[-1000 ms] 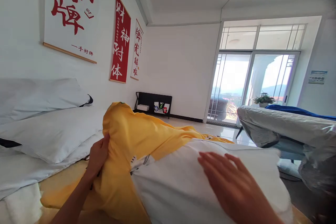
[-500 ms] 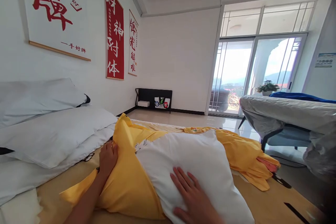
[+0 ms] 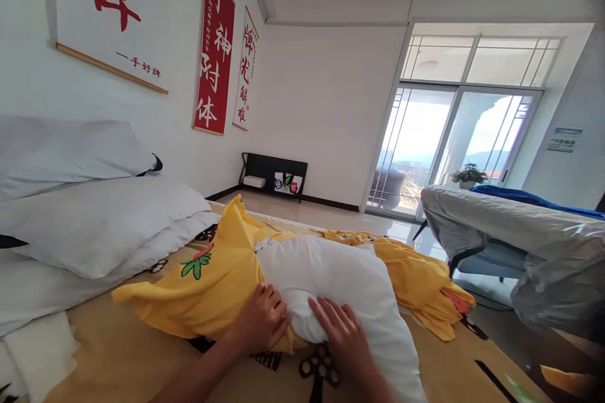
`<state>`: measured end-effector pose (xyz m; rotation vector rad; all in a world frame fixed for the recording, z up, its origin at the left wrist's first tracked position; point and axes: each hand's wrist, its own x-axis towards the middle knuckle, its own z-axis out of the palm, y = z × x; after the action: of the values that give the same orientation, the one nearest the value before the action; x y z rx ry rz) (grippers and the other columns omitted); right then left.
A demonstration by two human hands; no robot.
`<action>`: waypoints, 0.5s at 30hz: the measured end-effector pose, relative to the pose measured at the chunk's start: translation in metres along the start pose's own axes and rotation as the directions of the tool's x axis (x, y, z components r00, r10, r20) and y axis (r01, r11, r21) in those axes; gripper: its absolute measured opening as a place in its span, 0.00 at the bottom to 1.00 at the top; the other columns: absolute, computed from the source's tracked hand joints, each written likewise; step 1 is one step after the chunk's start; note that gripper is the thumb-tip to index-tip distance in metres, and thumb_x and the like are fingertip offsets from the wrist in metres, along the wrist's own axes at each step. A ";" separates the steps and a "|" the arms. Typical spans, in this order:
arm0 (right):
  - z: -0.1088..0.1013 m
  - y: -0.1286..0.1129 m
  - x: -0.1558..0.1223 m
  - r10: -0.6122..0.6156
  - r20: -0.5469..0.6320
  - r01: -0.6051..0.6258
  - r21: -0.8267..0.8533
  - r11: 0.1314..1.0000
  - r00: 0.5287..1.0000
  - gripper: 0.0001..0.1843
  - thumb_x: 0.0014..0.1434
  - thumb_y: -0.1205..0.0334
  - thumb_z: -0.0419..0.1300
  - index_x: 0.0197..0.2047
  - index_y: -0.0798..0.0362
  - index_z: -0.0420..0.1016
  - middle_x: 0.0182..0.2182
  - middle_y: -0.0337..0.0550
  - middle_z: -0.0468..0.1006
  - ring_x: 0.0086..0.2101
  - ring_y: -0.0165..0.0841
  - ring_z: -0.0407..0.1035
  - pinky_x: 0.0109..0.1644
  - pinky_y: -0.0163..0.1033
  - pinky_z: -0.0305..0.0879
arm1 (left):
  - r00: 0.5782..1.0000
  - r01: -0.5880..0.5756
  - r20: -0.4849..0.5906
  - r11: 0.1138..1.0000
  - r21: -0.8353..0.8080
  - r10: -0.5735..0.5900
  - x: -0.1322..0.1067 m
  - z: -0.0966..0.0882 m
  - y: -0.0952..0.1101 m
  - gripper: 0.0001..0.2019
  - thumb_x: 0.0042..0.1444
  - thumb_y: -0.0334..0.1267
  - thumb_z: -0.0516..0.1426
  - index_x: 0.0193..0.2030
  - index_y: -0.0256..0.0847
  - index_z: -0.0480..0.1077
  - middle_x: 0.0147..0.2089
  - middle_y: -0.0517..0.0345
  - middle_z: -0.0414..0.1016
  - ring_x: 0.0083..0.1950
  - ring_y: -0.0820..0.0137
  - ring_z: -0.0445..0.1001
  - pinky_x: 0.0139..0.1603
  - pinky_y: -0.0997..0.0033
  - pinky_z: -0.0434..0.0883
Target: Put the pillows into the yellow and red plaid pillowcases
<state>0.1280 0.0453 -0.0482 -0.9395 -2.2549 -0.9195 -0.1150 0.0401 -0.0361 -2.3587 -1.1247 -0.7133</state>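
Note:
A white pillow lies on the bed, partly inside a yellow pillowcase printed with a carrot. My left hand is closed on the near edge of the yellow pillowcase, right where it meets the pillow. Beside it, my right hand presses on the pillow's near end, fingers spread and curled into the white fabric. The far part of the yellow pillowcase trails off to the right behind the pillow.
Two white pillows are stacked at the left against the wall. The bed has a tan patterned sheet. A chair under a grey cover stands at the right. Glass balcony doors and a low black shelf are at the back.
My left hand moved from the pillowcase's upper left side down to its near edge beside the right hand. The pillowcase flattened, showing the carrot print. The right hand shifted slightly on the pillow.

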 end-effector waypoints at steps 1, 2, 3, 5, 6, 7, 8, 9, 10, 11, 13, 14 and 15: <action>-0.001 0.000 0.008 0.032 0.037 -0.032 0.005 0.999 0.999 0.30 0.58 0.78 0.48 0.61 0.50 0.68 0.48 0.45 0.79 0.46 0.37 0.72 0.48 0.43 0.61 | 0.998 -0.008 0.066 1.000 0.003 0.008 0.001 -0.006 -0.004 0.13 0.60 0.43 0.53 0.32 0.38 0.72 0.34 0.50 0.75 0.40 0.61 0.72 0.46 0.58 0.64; -0.003 0.000 0.019 0.050 0.088 -0.051 0.009 0.999 0.995 0.29 0.58 0.78 0.49 0.59 0.49 0.70 0.46 0.45 0.80 0.43 0.37 0.73 0.48 0.43 0.61 | 0.989 -0.006 0.146 1.000 0.003 0.006 0.002 -0.014 -0.007 0.15 0.60 0.46 0.54 0.31 0.37 0.74 0.32 0.50 0.76 0.38 0.61 0.73 0.47 0.57 0.65; -0.007 -0.001 0.032 0.056 0.152 -0.058 0.012 0.998 0.987 0.27 0.58 0.77 0.50 0.58 0.49 0.71 0.45 0.44 0.80 0.42 0.37 0.73 0.49 0.43 0.61 | 0.973 0.006 0.230 1.000 0.004 -0.007 0.003 -0.023 -0.009 0.19 0.59 0.50 0.54 0.30 0.36 0.75 0.30 0.49 0.77 0.36 0.61 0.74 0.48 0.57 0.66; -0.021 -0.003 0.068 0.045 0.287 -0.053 0.020 0.998 0.957 0.24 0.59 0.75 0.52 0.56 0.48 0.72 0.42 0.43 0.80 0.41 0.37 0.72 0.49 0.43 0.61 | 0.935 0.041 0.351 0.999 0.007 -0.041 0.009 -0.042 -0.008 0.25 0.58 0.57 0.53 0.29 0.35 0.78 0.28 0.45 0.78 0.33 0.60 0.76 0.52 0.54 0.66; -0.030 -0.005 0.088 0.038 0.347 -0.048 0.020 0.999 0.937 0.23 0.60 0.74 0.52 0.55 0.48 0.73 0.42 0.44 0.80 0.42 0.37 0.72 0.49 0.43 0.60 | 0.924 0.050 0.380 0.999 0.003 -0.048 0.012 -0.050 -0.005 0.27 0.57 0.59 0.53 0.30 0.35 0.78 0.29 0.44 0.79 0.34 0.59 0.77 0.54 0.53 0.66; -0.040 -0.008 0.109 0.032 0.395 -0.043 0.019 0.999 0.918 0.21 0.61 0.73 0.51 0.54 0.48 0.74 0.42 0.44 0.80 0.43 0.38 0.71 0.49 0.43 0.60 | 0.916 0.052 0.398 0.999 -0.005 -0.046 0.016 -0.057 0.000 0.26 0.56 0.59 0.54 0.32 0.34 0.79 0.31 0.42 0.80 0.36 0.57 0.78 0.54 0.52 0.66; -0.051 -0.011 0.130 0.025 0.431 -0.035 0.015 0.999 0.902 0.20 0.61 0.73 0.51 0.52 0.49 0.74 0.42 0.45 0.79 0.44 0.38 0.71 0.49 0.42 0.60 | 0.909 0.047 0.416 0.999 -0.017 -0.035 0.021 -0.063 0.006 0.25 0.56 0.57 0.55 0.34 0.34 0.79 0.33 0.41 0.80 0.37 0.56 0.78 0.54 0.52 0.66; -0.061 -0.015 0.149 0.015 0.454 -0.023 0.013 1.000 0.891 0.19 0.61 0.73 0.51 0.50 0.49 0.75 0.42 0.46 0.79 0.44 0.38 0.70 0.47 0.41 0.60 | 0.899 0.045 0.437 0.999 -0.028 -0.029 0.025 -0.067 0.013 0.23 0.55 0.55 0.57 0.36 0.34 0.79 0.35 0.41 0.81 0.38 0.55 0.79 0.53 0.51 0.67; -0.070 -0.019 0.166 0.001 0.469 -0.009 0.015 1.000 0.883 0.18 0.61 0.73 0.50 0.47 0.50 0.76 0.42 0.46 0.78 0.44 0.39 0.70 0.45 0.41 0.60 | 0.889 0.057 0.457 0.998 -0.040 -0.032 0.029 -0.071 0.020 0.21 0.55 0.53 0.58 0.38 0.33 0.79 0.36 0.40 0.81 0.39 0.54 0.79 0.52 0.51 0.67; -0.079 -0.022 0.180 -0.014 0.477 0.005 0.019 1.000 0.879 0.17 0.60 0.73 0.50 0.45 0.51 0.77 0.41 0.47 0.78 0.43 0.39 0.70 0.44 0.40 0.59 | 0.878 0.083 0.476 0.995 -0.053 -0.048 0.033 -0.075 0.026 0.21 0.55 0.52 0.58 0.39 0.33 0.79 0.37 0.39 0.81 0.39 0.53 0.79 0.50 0.51 0.68; -0.091 -0.027 0.199 -0.039 0.482 0.029 0.029 0.999 0.876 0.17 0.59 0.74 0.51 0.42 0.51 0.78 0.39 0.47 0.78 0.42 0.38 0.70 0.40 0.39 0.58 | 0.872 0.149 0.482 0.985 -0.087 -0.089 0.038 -0.086 0.036 0.21 0.56 0.52 0.57 0.39 0.33 0.79 0.37 0.40 0.80 0.38 0.53 0.79 0.46 0.52 0.70; -0.096 -0.029 0.205 -0.047 0.484 0.032 0.039 0.999 0.874 0.17 0.58 0.74 0.51 0.42 0.50 0.78 0.39 0.46 0.78 0.41 0.38 0.71 0.39 0.39 0.58 | 0.881 0.167 0.463 0.980 -0.109 -0.098 0.039 -0.094 0.038 0.21 0.56 0.52 0.57 0.39 0.33 0.78 0.37 0.40 0.80 0.38 0.53 0.79 0.44 0.53 0.70; -0.098 -0.030 0.208 -0.050 0.485 0.026 0.056 0.998 0.873 0.18 0.56 0.74 0.52 0.44 0.49 0.78 0.39 0.45 0.78 0.41 0.38 0.71 0.39 0.38 0.57 | 0.893 0.169 0.440 0.977 -0.134 -0.094 0.040 -0.102 0.039 0.21 0.56 0.52 0.57 0.38 0.34 0.78 0.37 0.41 0.80 0.38 0.53 0.78 0.44 0.54 0.70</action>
<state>-0.0038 0.0394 0.1424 -1.2176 -2.7081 -0.6928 -0.0892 -0.0180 0.0616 -2.6894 -1.4696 -0.3395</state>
